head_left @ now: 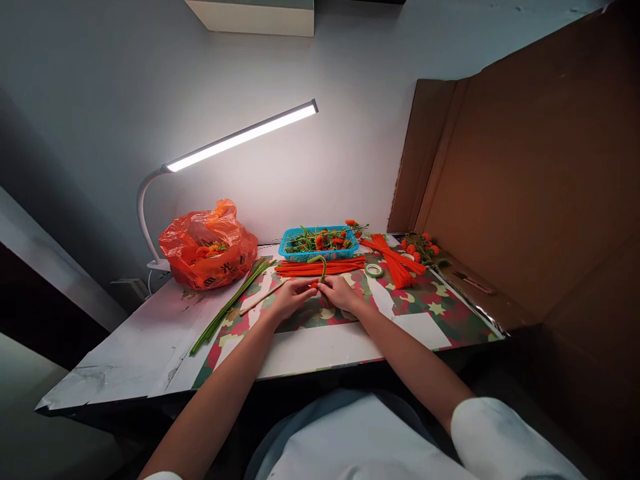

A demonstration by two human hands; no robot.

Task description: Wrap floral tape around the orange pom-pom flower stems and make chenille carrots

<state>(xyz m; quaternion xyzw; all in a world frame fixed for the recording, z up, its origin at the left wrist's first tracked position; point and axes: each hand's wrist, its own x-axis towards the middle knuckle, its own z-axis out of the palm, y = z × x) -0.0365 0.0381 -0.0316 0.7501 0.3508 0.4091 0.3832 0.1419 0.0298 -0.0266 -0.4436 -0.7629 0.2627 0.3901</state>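
In front of me, over the patterned cloth, my left hand (291, 297) and my right hand (339, 293) meet, fingers pinched on a small pipe-cleaner flower. Its fuzzy green stem (323, 265) rises and hooks over to the left at the top. A bit of orange (314, 285) shows between the fingertips; the rest is hidden by them. Just behind the hands lies a row of orange pipe cleaners (340, 267). A roll of green floral tape (379, 275) rests to the right. Left of my left hand is a thin wooden stick (261, 299).
Finished orange flowers fill a blue basket (320, 255). A red plastic bag (200, 267) stands at left under a lit lamp (245, 139). Green pipe cleaners (225, 310) lie nearby. Orange bundles (395, 263) and more flowers (420, 248) sit right, beside a cardboard wall (525, 167).
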